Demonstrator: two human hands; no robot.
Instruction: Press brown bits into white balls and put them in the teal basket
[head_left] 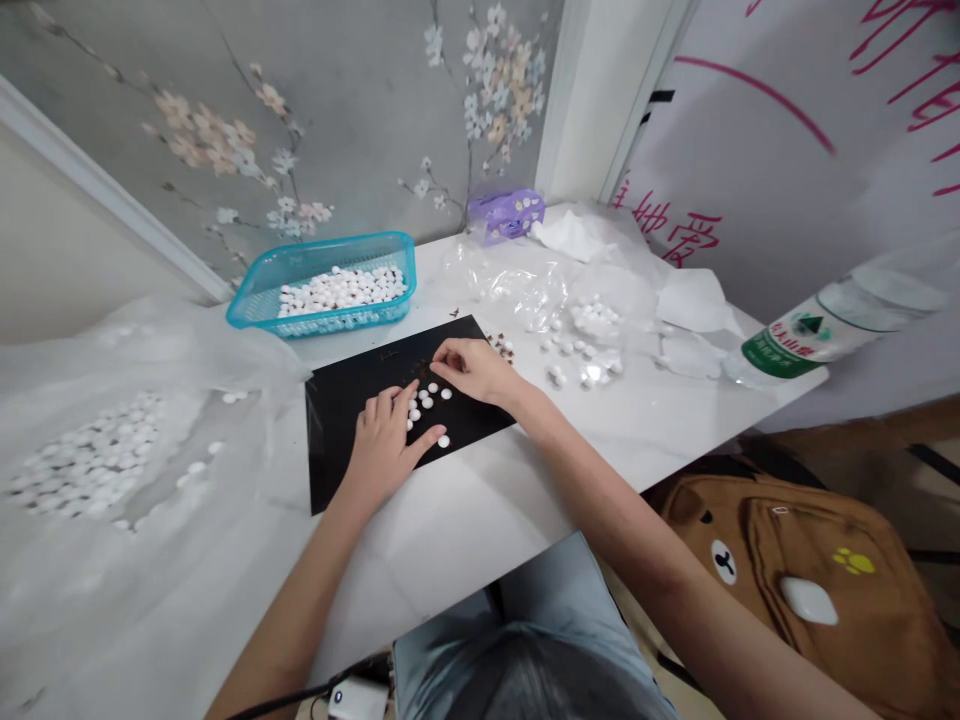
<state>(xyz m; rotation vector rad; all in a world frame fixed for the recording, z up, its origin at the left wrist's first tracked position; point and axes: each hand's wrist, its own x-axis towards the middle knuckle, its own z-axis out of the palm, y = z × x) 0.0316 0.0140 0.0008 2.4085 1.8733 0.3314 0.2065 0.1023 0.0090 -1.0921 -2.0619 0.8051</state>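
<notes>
I rest open left hand (382,435) beside small, round, glossy white pieces (427,403) on flat, black, rectangular mat (334,430). Right hand (474,368): fingertips pinched over mat; cannot tell whether gripping anything.

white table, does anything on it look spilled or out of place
One small brown piece lies by itself just beyond the far edge of the black mat, while similar bits lie on it. The water bottle at the right also leans in view, though the wide lens may exaggerate that.
</notes>
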